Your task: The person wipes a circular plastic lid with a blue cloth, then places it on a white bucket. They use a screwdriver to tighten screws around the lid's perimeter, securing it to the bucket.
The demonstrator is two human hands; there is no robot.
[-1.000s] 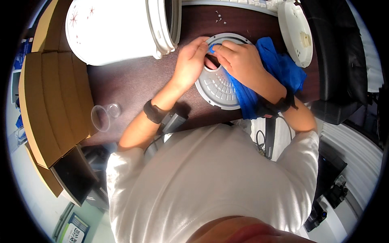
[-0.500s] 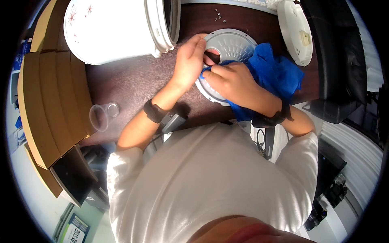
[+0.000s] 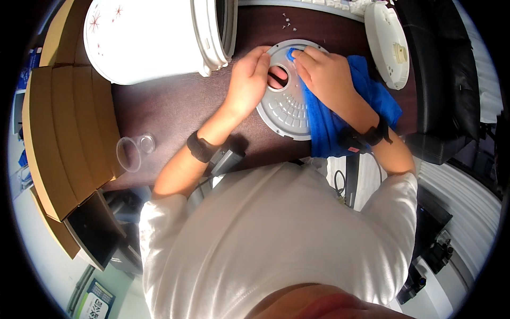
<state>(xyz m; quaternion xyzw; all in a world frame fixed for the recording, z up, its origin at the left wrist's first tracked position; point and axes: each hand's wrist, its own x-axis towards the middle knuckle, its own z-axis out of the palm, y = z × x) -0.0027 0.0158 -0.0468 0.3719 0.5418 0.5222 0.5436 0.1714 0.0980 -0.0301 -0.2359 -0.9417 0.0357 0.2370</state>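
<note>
A round grey disc [image 3: 287, 114] with embossed rows and a hole off its middle is held above the dark table. My left hand [image 3: 249, 74] grips its left edge, thumb on top; some fingers curl beneath and show through the hole. My right hand [image 3: 326, 77] is closed on a blue cloth [image 3: 332, 127], pressing a bunched corner of it onto the upper part of the disc. The rest of the cloth drapes down over the disc's right side and under my right forearm.
A white drum-shaped container [image 3: 154, 40] lies at the upper left. Several small screws [image 3: 287, 23] lie beyond the disc. A white round cover [image 3: 388, 45] stands at the right. At the left are a clear plastic cup [image 3: 129, 154] and cardboard boxes [image 3: 74, 138].
My right hand has moved up from beside the hole to the disc's upper part, taking the cloth's corner along. The embossed lower part of the disc is now uncovered. My left hand stays put.
</note>
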